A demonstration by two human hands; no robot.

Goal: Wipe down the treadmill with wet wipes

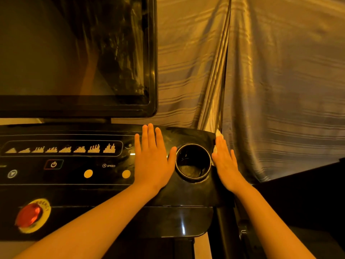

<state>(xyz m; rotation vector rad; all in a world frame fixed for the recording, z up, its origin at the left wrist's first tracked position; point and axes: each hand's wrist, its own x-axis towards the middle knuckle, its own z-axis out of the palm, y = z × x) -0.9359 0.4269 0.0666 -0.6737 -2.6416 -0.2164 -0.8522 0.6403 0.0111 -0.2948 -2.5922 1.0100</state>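
The black treadmill console (186, 195) bears the left hand (152, 161) flat, fingers straight and slightly apart, beside the cup holder (193, 171), while the right hand (226, 165), fingers straight and together, presses a white wet wipe (218, 135) against its right edge.

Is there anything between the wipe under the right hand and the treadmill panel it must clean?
Nothing visible does. The right hand presses the wipe directly against the right edge of the panel, beside the cup holder. Only the left hand, flat on the panel left of the cup holder, covers a patch.
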